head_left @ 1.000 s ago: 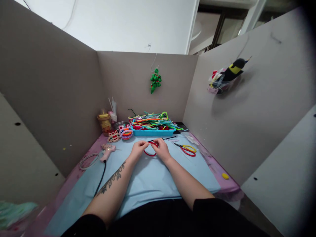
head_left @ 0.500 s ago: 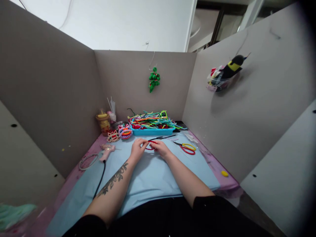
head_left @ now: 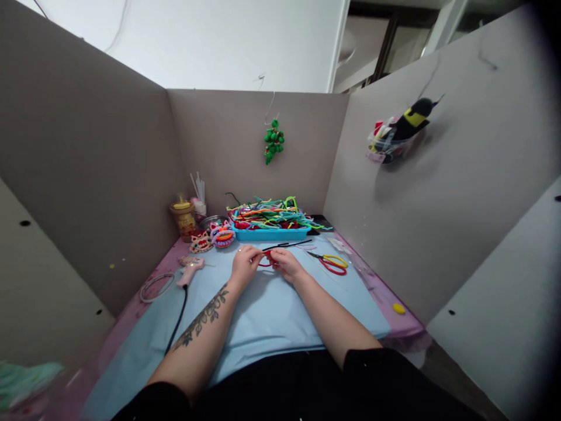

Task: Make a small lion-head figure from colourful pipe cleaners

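Between my two hands is a red pipe cleaner (head_left: 265, 265), bent into a curve, just above the blue table cover. My left hand (head_left: 246, 263) pinches its left side with thumb and fingers. Closed on its right side is my right hand (head_left: 285, 264), fingertips pressed together. The part between the fingers is hidden. Just behind the hands lie black pipe cleaners (head_left: 289, 244). Scissors (head_left: 331, 262) with yellow and red handles rest to the right of my right hand.
A blue basket (head_left: 272, 234) heaped with colourful pipe cleaners stands at the back. Left of it sit two fuzzy animal-face pieces (head_left: 222, 234) and a lidded cup (head_left: 183, 219). A pink glue gun (head_left: 190, 271) with a black cord lies at left. Grey partitions (head_left: 254, 175) enclose the table.
My right hand has turned slightly, and more red shows at its fingertips. The left hand has barely shifted. Everything else stays in place.
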{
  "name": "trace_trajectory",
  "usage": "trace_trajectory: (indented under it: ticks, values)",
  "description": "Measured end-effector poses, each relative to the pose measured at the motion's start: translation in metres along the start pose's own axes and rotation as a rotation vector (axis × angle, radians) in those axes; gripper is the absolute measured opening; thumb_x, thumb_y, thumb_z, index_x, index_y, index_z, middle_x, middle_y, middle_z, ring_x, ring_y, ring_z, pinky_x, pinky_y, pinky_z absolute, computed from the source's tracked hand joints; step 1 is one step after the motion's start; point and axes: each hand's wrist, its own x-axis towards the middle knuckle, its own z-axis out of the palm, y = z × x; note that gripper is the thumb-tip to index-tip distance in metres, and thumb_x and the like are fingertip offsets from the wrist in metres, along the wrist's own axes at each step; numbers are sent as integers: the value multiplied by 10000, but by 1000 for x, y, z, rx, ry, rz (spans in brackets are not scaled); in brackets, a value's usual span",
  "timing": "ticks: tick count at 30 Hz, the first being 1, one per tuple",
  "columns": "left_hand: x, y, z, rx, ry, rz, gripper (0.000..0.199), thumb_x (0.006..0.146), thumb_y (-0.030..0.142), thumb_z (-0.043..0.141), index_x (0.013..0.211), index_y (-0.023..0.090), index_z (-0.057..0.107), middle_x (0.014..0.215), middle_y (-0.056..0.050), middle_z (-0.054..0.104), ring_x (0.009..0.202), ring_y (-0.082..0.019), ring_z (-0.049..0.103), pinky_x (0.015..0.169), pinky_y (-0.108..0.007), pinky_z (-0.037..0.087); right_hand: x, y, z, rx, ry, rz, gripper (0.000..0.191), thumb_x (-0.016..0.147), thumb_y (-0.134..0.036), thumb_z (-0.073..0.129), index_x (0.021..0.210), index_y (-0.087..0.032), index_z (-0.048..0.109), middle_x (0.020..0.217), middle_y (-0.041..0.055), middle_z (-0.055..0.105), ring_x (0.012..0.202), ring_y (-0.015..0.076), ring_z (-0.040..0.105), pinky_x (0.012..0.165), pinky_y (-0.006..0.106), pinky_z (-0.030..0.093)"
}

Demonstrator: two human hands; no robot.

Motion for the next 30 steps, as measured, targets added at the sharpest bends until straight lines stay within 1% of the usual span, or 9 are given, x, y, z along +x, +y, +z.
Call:
trace_trajectory:
  ticks: [6,9,13,17,19,22,26,28,30]
  values:
    - [-1,0,0,23,-90,-33,179,872,309,584,817,223,731,764,-53,645,770,-189,542,781,-326,396,5,5,-3,-186,46,-147,333,612,-478,752,613,-178,607,505,-51,477,489,84,357,506,247,281]
    - [-2,1,2,-36,-98,-74,187,855,305,582,771,210,719,734,-50,642,758,-188,547,775,-323,398,5,4,-4,-248,65,-243,275,646,-439,717,656,-178,631,546,-37,524,530,100,417,551,257,343]
    - [0,3,5,-224,-82,-222,195,796,320,598,683,185,682,696,-37,637,733,-183,559,728,-305,404,2,2,-2,-310,72,-319,213,653,-368,701,749,-183,653,679,3,624,599,136,541,620,287,440]
    - [2,1,7,-502,-97,-482,206,666,368,671,640,163,671,643,-18,633,678,-172,551,698,-300,414,0,3,-2,-394,80,-399,168,679,-326,682,768,-190,642,723,7,626,580,138,579,585,282,453]
    - [3,0,8,-609,-122,-574,218,629,374,676,647,157,684,634,-18,645,662,-169,553,690,-299,419,-1,3,-2,-429,59,-421,136,698,-315,653,759,-197,625,726,5,621,559,138,584,552,273,446]
    - [2,0,9,-657,-138,-618,226,625,374,650,619,151,683,610,-29,642,631,-160,541,654,-294,417,-4,1,-2,-530,23,-496,75,719,-250,576,749,-204,628,770,18,628,583,144,598,558,276,459]
    - [2,1,9,-681,-150,-650,221,623,366,638,587,151,671,563,-30,611,586,-149,505,600,-285,395,-9,-4,-2,-734,-4,-677,163,699,-158,516,738,-217,662,743,33,644,736,185,607,715,320,481]
    - [2,1,8,-684,-150,-650,219,619,368,651,597,152,674,586,-34,627,605,-153,515,611,-286,400,-9,-5,-2,-700,5,-644,169,701,-164,512,751,-216,666,735,33,657,731,188,614,735,330,479]
    - [3,1,5,-681,-158,-634,227,620,380,671,625,153,683,620,-35,649,636,-160,534,639,-288,411,-7,-4,-3,-545,15,-511,154,720,-210,514,769,-209,661,717,28,670,683,179,629,710,325,482]
